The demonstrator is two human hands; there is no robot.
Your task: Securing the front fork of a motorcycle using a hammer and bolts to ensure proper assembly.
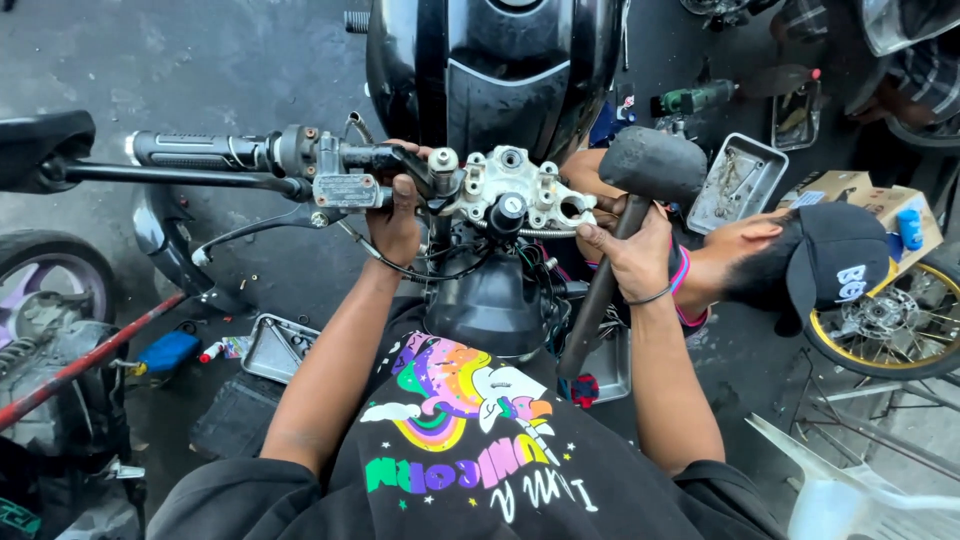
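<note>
Head view: left hand [395, 222] clenched on handlebar [215, 152] beside top yoke [510, 190]; right hand [632, 255] grasping mallet [622, 215], head raised just right of yoke. Step, judged: tapping yoke; next calls for a square, controlled blow

Fuel tank [495, 70] cut off by far edge. Mallet [640, 170] handle's lower end lost behind black shirt. Co-worker's face hidden under cap [838, 262]. Tray [738, 182] contents too small to tell. Wheel [890, 320] cropped at right edge.
</note>
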